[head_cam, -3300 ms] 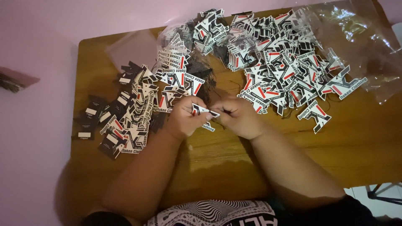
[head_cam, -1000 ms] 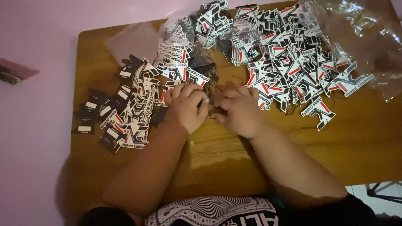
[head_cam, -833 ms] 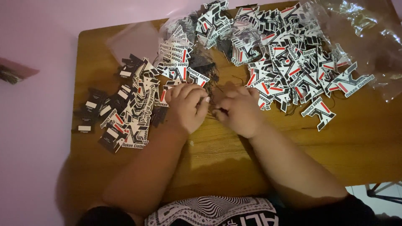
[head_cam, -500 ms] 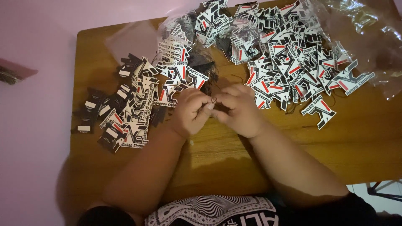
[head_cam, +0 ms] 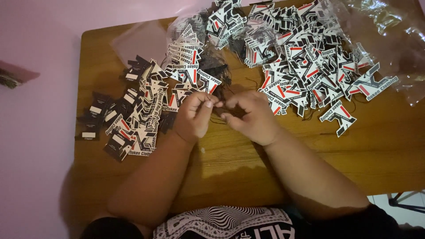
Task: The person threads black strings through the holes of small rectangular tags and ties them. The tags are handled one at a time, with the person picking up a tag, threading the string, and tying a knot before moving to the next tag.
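While both forearms rest on the brown wooden table [head_cam: 230, 163], the head view shows the person's left hand [head_cam: 195, 116] and right hand [head_cam: 250, 117] meeting at the middle of the tabletop, fingertips almost touching. The left hand's fingers are curled together, thumb pressed toward the forefinger, and the right hand's thumb and forefinger are pinched close as well. Between them runs a thin black string [head_cam: 221, 105]; both hands seem to be nipped on it, though it is too fine and dark to tell exactly where each finger grips.

Just left of the left hand lies a spread pile of black, white and red die-cut cardboard hang tags [head_cam: 141, 119], several turned over to show black backs with small white labels. Behind the hands, near the far edge, sits a second heap of the same tags [head_cam: 195, 66], with a tangle of loose black strings [head_cam: 217, 73] lying on and beside it. To the right of the right hand, a much larger heap of tags [head_cam: 310, 66] covers the far right part of the table, partly resting on crumpled clear plastic bags [head_cam: 389, 40]. Another flat clear plastic bag [head_cam: 141, 40] lies at the far left corner. At the near edge shows the person's black-and-white patterned shirt [head_cam: 221, 223].
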